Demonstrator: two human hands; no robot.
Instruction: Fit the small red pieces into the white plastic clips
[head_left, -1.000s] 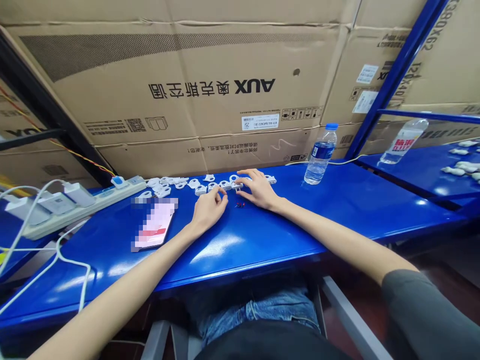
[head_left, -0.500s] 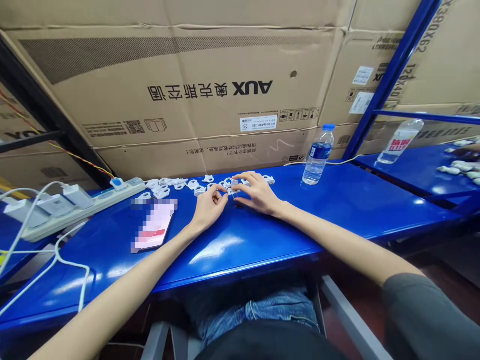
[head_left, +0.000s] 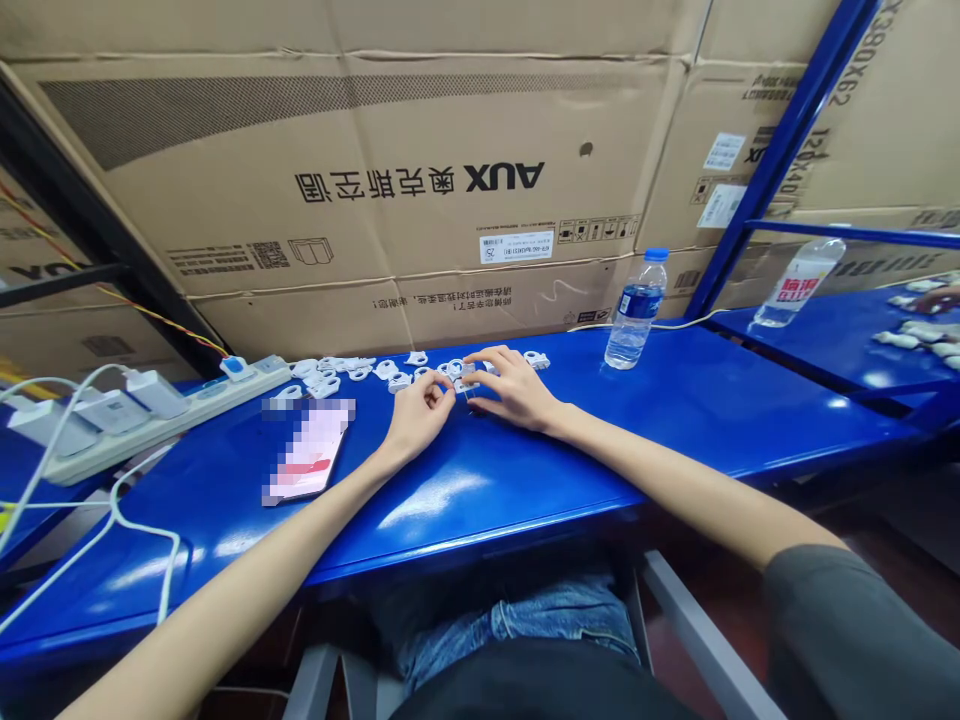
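Note:
Above the blue table, the fingers of my left hand [head_left: 417, 414] are pinched together at the edge of a small white plastic piece [head_left: 466, 383]. My right hand [head_left: 517, 390] curls over the same piece from the other side, with its thumb below and fingers bent. A thin pin-like line shows by the fingertips, too small to name. The fingertips partly hide the piece. Behind and left of my hands lie several white plastic ring pieces [head_left: 330, 370], and another white ring piece [head_left: 535, 360] sits just past my right hand.
A phone [head_left: 311, 455] lies left of my left hand. At far left are a power strip [head_left: 202, 405] with chargers and white cables. A water bottle [head_left: 636, 312] stands at the back right, another bottle [head_left: 799, 285] beyond the blue post. Cardboard boxes [head_left: 420, 120] wall the back. Another person's hand [head_left: 941, 298] shows far right.
My hands stay in nearly the same place, with only a slight shift of the right fingers. At far right the other person's hand has moved a little.

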